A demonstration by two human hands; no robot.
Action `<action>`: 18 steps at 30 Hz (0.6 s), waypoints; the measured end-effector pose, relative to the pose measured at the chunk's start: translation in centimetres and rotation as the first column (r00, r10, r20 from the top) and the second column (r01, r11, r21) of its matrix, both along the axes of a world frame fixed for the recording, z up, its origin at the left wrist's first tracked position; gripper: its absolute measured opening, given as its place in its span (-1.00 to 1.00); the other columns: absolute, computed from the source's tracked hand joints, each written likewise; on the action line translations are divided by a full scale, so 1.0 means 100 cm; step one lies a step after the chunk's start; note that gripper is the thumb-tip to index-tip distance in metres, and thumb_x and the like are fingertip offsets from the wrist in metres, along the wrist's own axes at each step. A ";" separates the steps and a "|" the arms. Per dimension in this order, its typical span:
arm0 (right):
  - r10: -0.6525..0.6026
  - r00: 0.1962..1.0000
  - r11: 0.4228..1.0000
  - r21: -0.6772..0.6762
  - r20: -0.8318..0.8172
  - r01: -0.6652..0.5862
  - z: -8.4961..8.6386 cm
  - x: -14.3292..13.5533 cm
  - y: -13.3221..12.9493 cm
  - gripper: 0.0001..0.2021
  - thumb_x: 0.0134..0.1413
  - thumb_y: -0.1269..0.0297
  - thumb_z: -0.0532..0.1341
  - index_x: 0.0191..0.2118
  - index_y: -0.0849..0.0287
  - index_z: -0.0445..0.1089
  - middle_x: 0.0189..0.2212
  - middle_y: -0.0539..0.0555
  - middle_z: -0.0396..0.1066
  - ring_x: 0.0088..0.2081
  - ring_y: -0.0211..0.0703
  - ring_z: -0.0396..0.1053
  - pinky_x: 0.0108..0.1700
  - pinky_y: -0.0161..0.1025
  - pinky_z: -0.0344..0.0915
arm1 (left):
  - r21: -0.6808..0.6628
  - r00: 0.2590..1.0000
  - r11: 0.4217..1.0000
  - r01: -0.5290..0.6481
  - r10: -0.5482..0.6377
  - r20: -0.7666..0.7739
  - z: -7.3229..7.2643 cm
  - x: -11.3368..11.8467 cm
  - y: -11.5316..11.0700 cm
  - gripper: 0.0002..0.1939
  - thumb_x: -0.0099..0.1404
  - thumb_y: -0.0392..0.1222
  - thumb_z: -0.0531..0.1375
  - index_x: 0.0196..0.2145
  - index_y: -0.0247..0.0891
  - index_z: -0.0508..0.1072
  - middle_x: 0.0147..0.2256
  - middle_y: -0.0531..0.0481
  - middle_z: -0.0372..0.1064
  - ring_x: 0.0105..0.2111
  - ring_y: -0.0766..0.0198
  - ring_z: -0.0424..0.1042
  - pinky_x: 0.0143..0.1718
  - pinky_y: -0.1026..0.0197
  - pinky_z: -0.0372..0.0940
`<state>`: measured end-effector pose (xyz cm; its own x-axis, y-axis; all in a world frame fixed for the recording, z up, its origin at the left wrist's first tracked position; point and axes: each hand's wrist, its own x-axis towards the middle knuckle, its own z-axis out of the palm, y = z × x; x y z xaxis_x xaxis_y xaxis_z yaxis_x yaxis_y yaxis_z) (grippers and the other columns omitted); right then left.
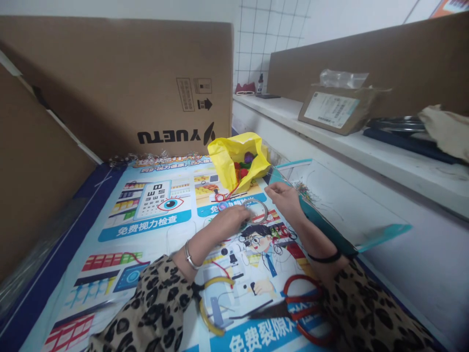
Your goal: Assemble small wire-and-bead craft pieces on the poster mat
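My left hand (pixel 234 220) is closed, its curled fingertips at the left edge of a pale ring-shaped roll (pixel 263 211) that could be wire or clear tape. My right hand (pixel 285 198) is raised just beyond the roll, thumb and fingers pinched together; anything between them is too small to make out. Past my hands stands an open yellow bag (pixel 222 164) with red, green and purple fuzzy balls (pixel 245 166) inside. Below my right wrist lie scissors with red handles (pixel 302 322). Yellow-handled pliers (pixel 203 313) lie by my left sleeve.
A white tray with teal edges (pixel 340 210), holding thin wire bits (pixel 306 191), leans along the right side. Dark curly scraps (pixel 284 239) lie on the printed sheet (pixel 179 274). Large cardboard (pixel 110 88) walls the back and left. A parcel (pixel 330 110) sits on the right ledge.
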<state>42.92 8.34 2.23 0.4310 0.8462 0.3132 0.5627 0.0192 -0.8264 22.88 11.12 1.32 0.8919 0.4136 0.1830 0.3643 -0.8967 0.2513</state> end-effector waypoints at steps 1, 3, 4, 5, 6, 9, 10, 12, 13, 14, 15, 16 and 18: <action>0.008 1.000 1.000 -0.002 -0.004 -0.008 0.000 0.000 0.000 -0.77 -0.11 0.11 0.16 -0.51 0.19 0.36 -0.65 -0.03 0.28 -0.59 -0.28 0.19 -0.51 -0.32 0.17 | -0.002 1.000 1.000 0.000 0.000 0.000 0.000 -0.001 0.001 -0.79 0.16 -0.44 0.03 -0.32 -0.24 0.38 -0.34 -0.03 0.33 -0.30 0.25 0.29 -0.31 0.27 0.18; 0.022 1.000 1.000 -0.004 -0.013 -0.022 0.000 -0.002 0.000 -0.77 -0.12 0.12 0.16 -0.51 0.19 0.35 -0.65 -0.04 0.28 -0.60 -0.29 0.18 -0.51 -0.33 0.16 | -0.019 1.000 1.000 0.004 -0.004 -0.004 0.001 -0.002 0.002 -0.77 0.17 -0.45 0.01 -0.30 -0.23 0.39 -0.34 -0.03 0.33 -0.29 0.26 0.29 -0.29 0.27 0.18; 0.027 1.000 1.000 -0.004 -0.017 -0.027 0.000 -0.002 0.000 -0.77 -0.12 0.12 0.16 -0.52 0.20 0.35 -0.66 -0.04 0.27 -0.60 -0.29 0.18 -0.51 -0.33 0.16 | -0.031 1.000 0.999 0.007 -0.008 -0.009 0.001 -0.003 0.003 -0.76 0.17 -0.45 0.01 -0.30 -0.23 0.39 -0.34 -0.03 0.34 -0.28 0.26 0.29 -0.28 0.27 0.18; 0.030 0.999 1.000 -0.003 -0.020 -0.030 0.000 -0.003 0.000 -0.77 -0.12 0.12 0.16 -0.52 0.20 0.35 -0.67 -0.05 0.27 -0.61 -0.30 0.17 -0.52 -0.33 0.15 | -0.043 1.000 0.999 0.012 -0.012 -0.014 0.002 -0.003 0.004 -0.76 0.17 -0.46 0.01 -0.30 -0.23 0.39 -0.34 -0.02 0.34 -0.28 0.26 0.29 -0.28 0.27 0.18; 0.033 0.999 0.999 -0.001 -0.022 -0.033 0.000 -0.003 0.000 -0.77 -0.12 0.12 0.16 -0.52 0.20 0.35 -0.67 -0.05 0.26 -0.61 -0.30 0.17 -0.52 -0.33 0.14 | -0.053 1.000 0.998 0.015 -0.016 -0.020 0.002 -0.004 0.004 -0.76 0.16 -0.46 0.01 -0.31 -0.24 0.39 -0.34 -0.02 0.34 -0.29 0.27 0.29 -0.28 0.27 0.18; 0.043 0.999 0.999 0.006 -0.029 -0.043 -0.002 -0.003 0.000 -0.76 -0.12 0.10 0.16 -0.53 0.20 0.34 -0.68 -0.05 0.25 -0.60 -0.30 0.16 -0.53 -0.34 0.13 | -0.063 0.999 0.998 0.014 -0.016 -0.030 0.004 -0.004 0.004 -0.79 0.17 -0.46 0.01 -0.34 -0.25 0.38 -0.36 -0.02 0.33 -0.30 0.27 0.30 -0.31 0.28 0.17; 0.048 0.998 0.999 0.009 -0.033 -0.048 -0.003 -0.003 0.000 -0.76 -0.13 0.10 0.16 -0.53 0.20 0.35 -0.68 -0.05 0.25 -0.60 -0.30 0.16 -0.53 -0.34 0.12 | -0.059 1.000 0.998 0.013 -0.015 -0.028 0.004 -0.004 0.003 -0.79 0.17 -0.45 0.01 -0.34 -0.25 0.38 -0.36 -0.02 0.33 -0.30 0.27 0.30 -0.32 0.28 0.17; 0.056 0.998 0.998 0.015 -0.042 -0.055 -0.004 -0.004 0.001 -0.75 -0.13 0.09 0.16 -0.53 0.20 0.35 -0.67 -0.04 0.25 -0.60 -0.29 0.16 -0.53 -0.34 0.13 | -0.046 1.000 0.999 0.008 -0.009 -0.019 0.004 -0.004 0.002 -0.80 0.18 -0.44 0.01 -0.34 -0.24 0.37 -0.35 -0.01 0.33 -0.30 0.27 0.30 -0.33 0.29 0.17; 0.059 0.997 0.998 0.018 -0.047 -0.059 -0.004 -0.004 0.000 -0.75 -0.13 0.09 0.16 -0.53 0.20 0.35 -0.66 -0.04 0.26 -0.59 -0.29 0.17 -0.52 -0.33 0.13 | -0.040 1.000 0.999 0.001 -0.002 -0.018 0.003 -0.003 0.001 -0.80 0.18 -0.44 0.01 -0.34 -0.24 0.37 -0.35 -0.01 0.33 -0.30 0.27 0.30 -0.34 0.29 0.16; 0.063 0.997 0.998 0.021 -0.052 -0.062 -0.004 -0.004 0.000 -0.75 -0.13 0.09 0.16 -0.52 0.20 0.34 -0.65 -0.04 0.27 -0.59 -0.29 0.17 -0.52 -0.33 0.14 | -0.034 1.000 0.999 -0.010 0.010 -0.018 0.002 -0.003 0.001 -0.81 0.19 -0.44 0.02 -0.34 -0.23 0.36 -0.35 -0.01 0.33 -0.31 0.27 0.30 -0.35 0.29 0.16; 0.067 0.996 0.998 0.023 -0.057 -0.065 -0.004 -0.005 0.000 -0.75 -0.12 0.10 0.16 -0.52 0.20 0.34 -0.65 -0.03 0.27 -0.59 -0.29 0.18 -0.52 -0.33 0.14 | -0.029 1.000 0.999 -0.022 0.022 -0.020 0.002 -0.002 0.000 -0.82 0.19 -0.43 0.02 -0.35 -0.23 0.36 -0.35 0.00 0.32 -0.31 0.27 0.30 -0.36 0.29 0.16; 0.072 0.996 0.997 0.025 -0.061 -0.071 -0.004 -0.005 0.000 -0.75 -0.12 0.10 0.16 -0.52 0.20 0.34 -0.64 -0.03 0.27 -0.58 -0.29 0.18 -0.51 -0.33 0.14 | -0.026 0.999 0.999 -0.031 0.031 -0.019 0.001 -0.001 0.000 -0.82 0.18 -0.43 0.02 -0.35 -0.23 0.36 -0.36 0.00 0.32 -0.32 0.27 0.30 -0.36 0.29 0.15; 0.084 0.994 0.996 0.026 -0.066 -0.082 -0.005 -0.006 0.000 -0.76 -0.12 0.11 0.16 -0.52 0.20 0.33 -0.64 -0.03 0.27 -0.58 -0.29 0.18 -0.51 -0.33 0.14 | -0.021 0.999 0.999 -0.031 0.031 -0.007 0.000 0.000 -0.001 -0.83 0.18 -0.42 0.02 -0.35 -0.23 0.35 -0.35 0.00 0.32 -0.32 0.26 0.29 -0.36 0.28 0.15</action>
<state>42.34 8.37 1.70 0.3805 0.8728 0.3057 0.5017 0.0829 -0.8610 22.91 11.01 1.31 0.8795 0.4450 0.1685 0.3937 -0.8794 0.2677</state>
